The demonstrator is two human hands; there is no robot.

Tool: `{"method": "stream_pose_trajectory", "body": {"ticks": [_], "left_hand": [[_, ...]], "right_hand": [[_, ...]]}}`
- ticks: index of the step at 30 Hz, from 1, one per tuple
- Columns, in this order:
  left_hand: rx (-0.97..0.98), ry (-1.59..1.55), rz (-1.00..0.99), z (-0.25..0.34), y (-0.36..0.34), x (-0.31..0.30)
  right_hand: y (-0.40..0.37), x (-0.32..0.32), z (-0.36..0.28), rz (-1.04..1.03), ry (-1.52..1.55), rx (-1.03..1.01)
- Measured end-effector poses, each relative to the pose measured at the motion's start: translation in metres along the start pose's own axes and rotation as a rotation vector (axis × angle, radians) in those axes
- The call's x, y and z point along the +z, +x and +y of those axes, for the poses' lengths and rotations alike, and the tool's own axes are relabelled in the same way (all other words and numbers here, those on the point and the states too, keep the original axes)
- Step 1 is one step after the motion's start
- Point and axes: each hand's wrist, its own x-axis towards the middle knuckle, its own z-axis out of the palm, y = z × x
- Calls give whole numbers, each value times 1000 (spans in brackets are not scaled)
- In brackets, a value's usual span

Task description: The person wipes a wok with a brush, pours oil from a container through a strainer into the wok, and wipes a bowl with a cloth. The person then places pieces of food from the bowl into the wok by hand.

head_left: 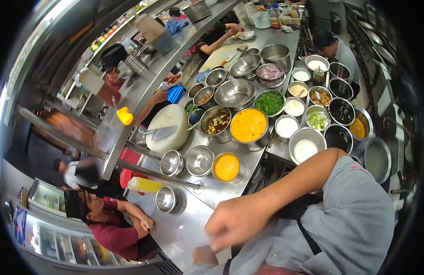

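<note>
My right hand (239, 223) reaches across my body above the steel counter (193, 222). Its fingers curl inward, blurred by motion; anything inside them is hidden. Just below it, my left hand (205, 255) shows only in part, with its fingers out of sight. Nearest to the hands are a small empty steel bowl (166, 200) and a steel pot of orange sauce (226, 167). Behind that pot stands a larger pot of orange sauce (249, 125). Two more steel bowls, one a mixing bowl (200, 160), sit left of the sauce.
A cleaver (164, 133) lies on a round white cutting board (168, 120). Chopped greens (269, 102) and sliced onions (270, 72) fill bowls farther back. A yellow squeeze bottle (145, 184) lies near a metal rail. A person in maroon (118, 227) leans on the counter; others work beyond.
</note>
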Motion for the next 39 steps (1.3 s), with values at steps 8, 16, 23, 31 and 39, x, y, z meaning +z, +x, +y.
{"method": "stream_pose_trajectory", "body": {"ticks": [8,16,23,31,39], "left_hand": [[32,57,36,-2,-3,12],[-25,33,203,9,-2,10],[-526,-1797,24,-7,-25,1],[-920,-3038,260,-20,8,10],[-1426,-2930,-18,-34,50,12]], "right_hand": [[-144,34,251,559,98,1190],[-145,19,322,1537,342,1074],[-82,-9,375,1778,723,832],[-77,-15,372,1987,530,1061],[-70,29,316,1575,-259,905]]}}
